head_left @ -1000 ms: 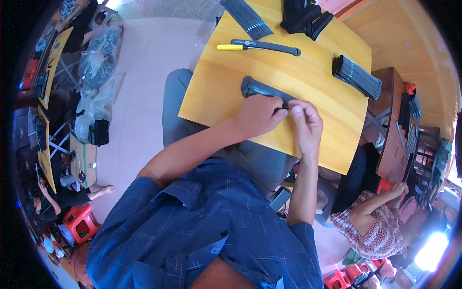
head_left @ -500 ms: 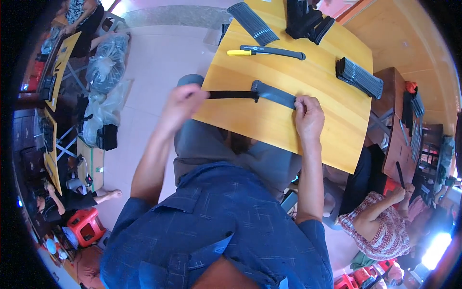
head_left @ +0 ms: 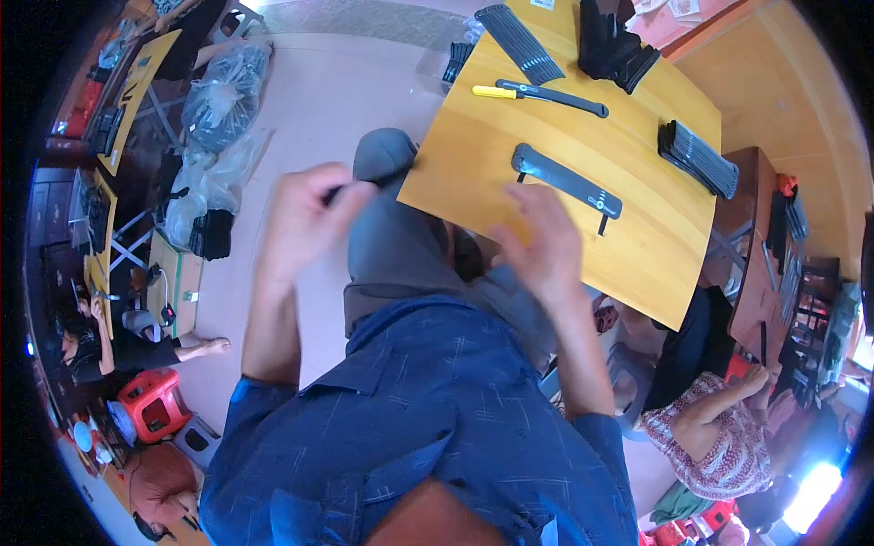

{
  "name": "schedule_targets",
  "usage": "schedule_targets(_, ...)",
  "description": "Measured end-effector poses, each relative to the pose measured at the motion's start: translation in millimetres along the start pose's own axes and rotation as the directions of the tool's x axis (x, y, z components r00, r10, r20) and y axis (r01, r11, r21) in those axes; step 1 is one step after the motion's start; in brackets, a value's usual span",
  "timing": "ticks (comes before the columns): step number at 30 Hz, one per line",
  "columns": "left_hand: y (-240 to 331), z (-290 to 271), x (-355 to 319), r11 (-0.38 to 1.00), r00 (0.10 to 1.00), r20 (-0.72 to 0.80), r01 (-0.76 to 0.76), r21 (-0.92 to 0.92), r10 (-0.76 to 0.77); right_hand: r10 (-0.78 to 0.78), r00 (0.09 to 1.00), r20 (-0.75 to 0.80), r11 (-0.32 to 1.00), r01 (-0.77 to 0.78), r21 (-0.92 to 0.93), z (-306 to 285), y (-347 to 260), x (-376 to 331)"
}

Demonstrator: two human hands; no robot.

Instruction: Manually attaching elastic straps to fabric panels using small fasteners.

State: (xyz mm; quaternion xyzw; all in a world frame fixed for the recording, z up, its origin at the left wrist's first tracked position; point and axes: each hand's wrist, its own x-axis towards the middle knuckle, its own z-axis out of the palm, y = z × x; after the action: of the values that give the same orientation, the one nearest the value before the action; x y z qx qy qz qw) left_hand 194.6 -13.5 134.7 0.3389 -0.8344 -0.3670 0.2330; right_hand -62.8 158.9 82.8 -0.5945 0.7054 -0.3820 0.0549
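A dark grey strip (head_left: 569, 184) with rounded ends and a small round mark lies flat on the yellow wooden table (head_left: 473, 150). Short black tabs stick out from under its near edge. My right hand (head_left: 544, 238) is raised over the table's near edge beside the strip, fingers apart and holding nothing. Off the table's left side, above the floor, is my left hand (head_left: 314, 218), its fingers bent and blurred. A dark patch shows between its thumb and fingers; I cannot tell whether it is something held.
Farther back lie a yellow-handled tool (head_left: 494, 92) and another dark strip (head_left: 569, 98). Stacked strips sit at the back (head_left: 519, 44) and right (head_left: 699, 159), with black bundles (head_left: 614, 50) nearby. A co-worker (head_left: 715, 437) sits at right. Plastic-wrapped bags (head_left: 223, 100) lie on the left floor.
The black band stretched from the strip to my left hand no longer shows. My right hand has let go of the strip and moved left and nearer. My view has shifted slightly.
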Motion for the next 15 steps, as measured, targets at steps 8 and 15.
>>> schedule_targets(8,81,98,3,0.962,0.944,0.192,-0.272,-0.012,0.269,0.117,0.993,-0.019,0.969,-0.110,0.223,16,-20,-23)
schedule_targets(15,66,86,3,0.959,0.987,0.099,-0.094,-0.268,0.124,0.565,0.825,-0.013,0.566,-0.376,0.734,-13,-8,-43)
